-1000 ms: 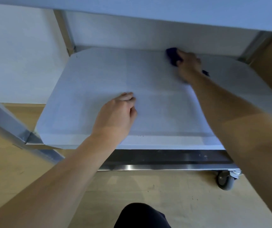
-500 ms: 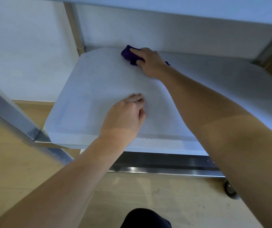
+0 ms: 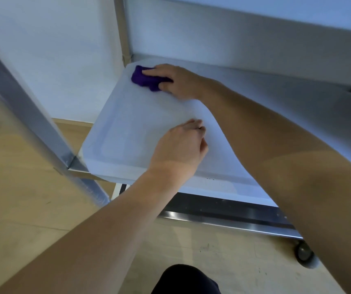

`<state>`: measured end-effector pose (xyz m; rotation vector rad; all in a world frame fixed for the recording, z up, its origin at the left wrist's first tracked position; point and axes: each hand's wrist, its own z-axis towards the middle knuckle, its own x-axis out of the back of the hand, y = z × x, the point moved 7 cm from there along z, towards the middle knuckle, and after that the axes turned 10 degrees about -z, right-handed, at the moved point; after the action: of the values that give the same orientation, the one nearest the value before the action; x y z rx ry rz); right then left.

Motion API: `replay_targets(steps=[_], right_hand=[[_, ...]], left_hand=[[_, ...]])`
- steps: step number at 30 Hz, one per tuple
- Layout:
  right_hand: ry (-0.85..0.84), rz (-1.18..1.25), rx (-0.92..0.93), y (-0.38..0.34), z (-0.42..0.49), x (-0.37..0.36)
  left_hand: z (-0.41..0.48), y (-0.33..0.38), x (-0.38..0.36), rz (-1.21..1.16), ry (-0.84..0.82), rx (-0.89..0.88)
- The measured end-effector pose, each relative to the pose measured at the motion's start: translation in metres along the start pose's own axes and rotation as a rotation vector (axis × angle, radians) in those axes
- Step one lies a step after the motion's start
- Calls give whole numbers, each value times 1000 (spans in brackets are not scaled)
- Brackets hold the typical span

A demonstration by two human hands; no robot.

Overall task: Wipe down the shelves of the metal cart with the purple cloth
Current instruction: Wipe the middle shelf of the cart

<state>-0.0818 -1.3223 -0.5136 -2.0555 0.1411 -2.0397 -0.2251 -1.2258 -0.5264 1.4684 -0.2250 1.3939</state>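
The right hand (image 3: pixel 179 83) curls its fingers over the bunched purple cloth (image 3: pixel 143 78) on the shelf (image 3: pixel 128 128), just beside the rear post (image 3: pixel 123 39). The left hand (image 3: pixel 181 145), well short of that post, rests with fingers curled, seemingly empty. Knuckles may strike the post.

Utility room, seemingly: steel cart (image 3: pixel 223 221), caster (image 3: pixel 304 251), bare wall (image 3: pixel 53 60), wood floor (image 3: pixel 21 209).
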Motion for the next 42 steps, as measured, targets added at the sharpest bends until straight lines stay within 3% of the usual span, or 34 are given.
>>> replay_targets(steps=[4, 9, 11, 15, 18, 20, 24, 28, 33, 36, 38, 42], right_hand=[[33, 47, -20, 30, -59, 6], [248, 19, -586, 125, -137, 28], [272, -14, -678, 115, -140, 25], [256, 5, -391, 33, -119, 4], [227, 37, -327, 22, -130, 2], [236, 15, -395, 41, -145, 10], [304, -72, -716, 80, -174, 20], [309, -90, -888, 39, -154, 5], [201, -62, -376, -78, -104, -30], [196, 33, -289, -65, -124, -20], [227, -19, -355, -32, -152, -7], [285, -86, -694, 51, -229, 17]], left_hand=[[-3, 1, 4, -69, 34, 6], [-3, 5, 5, -76, 40, 4], [-4, 6, 7, -60, 50, 5], [-7, 7, 11, -19, 65, 23], [-14, 10, 17, 18, 80, 40], [-21, 9, 24, 5, 104, 75], [-46, -5, 42, 2, 173, 87], [-78, -26, 62, -6, 253, 85], [-90, -30, 67, -52, 249, 98], [-90, -34, 68, -83, 229, 113], [-90, -33, 67, -95, 222, 108], [-86, -26, 61, -97, 213, 93]])
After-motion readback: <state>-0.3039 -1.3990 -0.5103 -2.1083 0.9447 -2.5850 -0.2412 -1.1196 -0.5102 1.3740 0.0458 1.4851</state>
